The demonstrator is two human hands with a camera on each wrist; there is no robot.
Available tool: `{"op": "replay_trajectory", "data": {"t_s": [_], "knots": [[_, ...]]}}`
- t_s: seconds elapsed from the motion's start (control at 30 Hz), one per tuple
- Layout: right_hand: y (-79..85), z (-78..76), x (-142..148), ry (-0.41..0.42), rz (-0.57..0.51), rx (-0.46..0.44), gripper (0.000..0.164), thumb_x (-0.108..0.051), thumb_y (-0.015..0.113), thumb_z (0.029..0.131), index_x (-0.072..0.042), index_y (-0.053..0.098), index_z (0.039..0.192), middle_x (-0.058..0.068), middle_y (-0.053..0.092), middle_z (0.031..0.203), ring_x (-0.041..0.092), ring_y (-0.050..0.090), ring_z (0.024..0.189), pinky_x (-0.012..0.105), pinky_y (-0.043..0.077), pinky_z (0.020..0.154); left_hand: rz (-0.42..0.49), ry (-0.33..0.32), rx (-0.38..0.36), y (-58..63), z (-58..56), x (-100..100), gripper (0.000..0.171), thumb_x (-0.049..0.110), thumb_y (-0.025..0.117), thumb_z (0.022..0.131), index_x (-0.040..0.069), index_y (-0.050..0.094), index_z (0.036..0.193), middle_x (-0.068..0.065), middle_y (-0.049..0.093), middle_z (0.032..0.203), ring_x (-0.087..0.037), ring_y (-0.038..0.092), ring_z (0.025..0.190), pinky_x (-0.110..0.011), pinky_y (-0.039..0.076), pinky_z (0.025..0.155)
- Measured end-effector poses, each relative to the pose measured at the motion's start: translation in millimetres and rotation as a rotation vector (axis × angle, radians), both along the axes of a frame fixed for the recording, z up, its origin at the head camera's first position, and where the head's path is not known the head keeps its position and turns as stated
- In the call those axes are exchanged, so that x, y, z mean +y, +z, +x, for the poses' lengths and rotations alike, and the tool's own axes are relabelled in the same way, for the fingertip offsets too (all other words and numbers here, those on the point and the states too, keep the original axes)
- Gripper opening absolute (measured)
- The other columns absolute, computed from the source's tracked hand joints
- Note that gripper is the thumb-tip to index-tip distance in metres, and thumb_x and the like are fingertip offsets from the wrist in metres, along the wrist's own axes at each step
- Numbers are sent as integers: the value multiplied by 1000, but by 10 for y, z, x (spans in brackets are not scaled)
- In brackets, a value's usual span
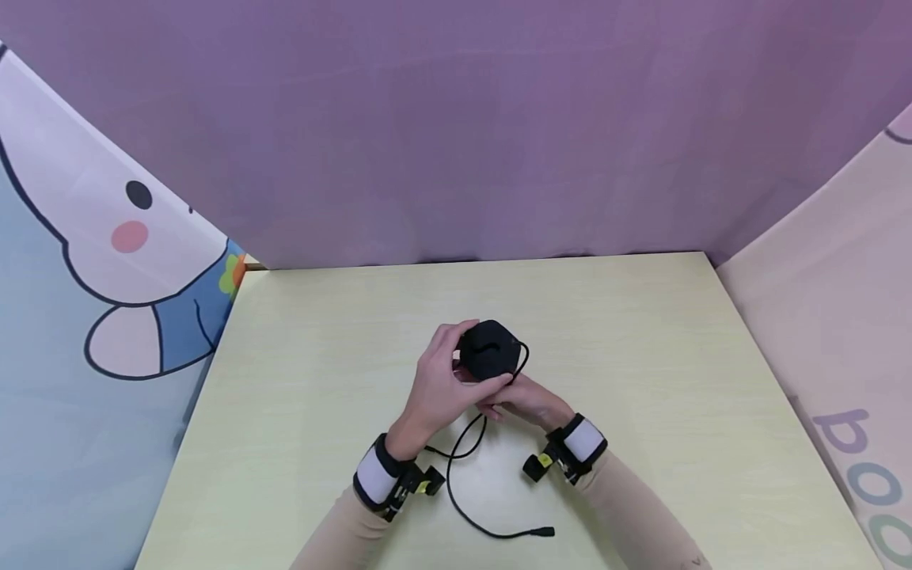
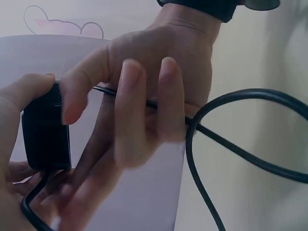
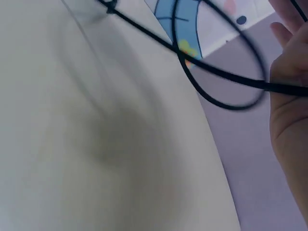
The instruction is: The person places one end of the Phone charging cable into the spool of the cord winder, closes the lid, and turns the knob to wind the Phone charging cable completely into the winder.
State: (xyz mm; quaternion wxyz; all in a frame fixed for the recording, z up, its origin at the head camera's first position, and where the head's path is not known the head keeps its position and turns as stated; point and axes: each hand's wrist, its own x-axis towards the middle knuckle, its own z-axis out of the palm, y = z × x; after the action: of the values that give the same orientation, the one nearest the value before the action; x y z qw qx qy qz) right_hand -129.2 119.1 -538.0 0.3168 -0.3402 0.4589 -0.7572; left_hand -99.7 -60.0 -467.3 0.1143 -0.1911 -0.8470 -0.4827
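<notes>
Device [image 1: 492,364], black and faceted, is held over the desk [image 1: 641,348] in the head view: the left hand [image 1: 440,388] grips it from the left and near sides, and the right hand [image 1: 533,400] lies lower, on its near right. The left is nearer. A cable [image 1: 452,495] trails toward the person. In the left wrist view the device shows edge-on, longer side nearly upright, just beside the right hand, whose fingers curl over the cable. In the right wrist view the cable loops before that hand; the device is out of frame.
</notes>
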Motion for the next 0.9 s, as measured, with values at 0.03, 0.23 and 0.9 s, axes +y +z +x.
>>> {"op": "replay_trajectory", "data": {"t_s": [0.03, 0.23, 0.9], "knots": [[9, 12, -18, 4, 2, -15, 23, -12, 59, 99, -23, 71, 114, -7, 53, 71, 21, 37, 50, 22, 41, 54, -1, 1, 3, -1, 0, 2, 80, 33, 92, 76, 10, 55, 144, -8, 58, 127, -20, 62, 111, -30, 60, 79], [66, 28, -46, 3, 31, -37, 17, -15, 61, 100, -21, 70, 113, -5, 46, 66, 24, 31, 51, 25, 34, 51, 26, 20, 18, -14, -5, -21, 79, 32, 93, 76, 10, 56, 142, -8, 56, 135, -22, 59, 120, -40, 59, 92], [359, -104, 204, -37, 419, 54, 29, -13, 60, 103, 14, 66, 111, -6, 61, 69, 6, 45, 56, 20, 41, 59, 397, 81, -169, 102, -113, -112, 65, 10, 88, 81, 1, 57, 138, -15, 63, 128, -23, 57, 114, -39, 58, 95]]}}
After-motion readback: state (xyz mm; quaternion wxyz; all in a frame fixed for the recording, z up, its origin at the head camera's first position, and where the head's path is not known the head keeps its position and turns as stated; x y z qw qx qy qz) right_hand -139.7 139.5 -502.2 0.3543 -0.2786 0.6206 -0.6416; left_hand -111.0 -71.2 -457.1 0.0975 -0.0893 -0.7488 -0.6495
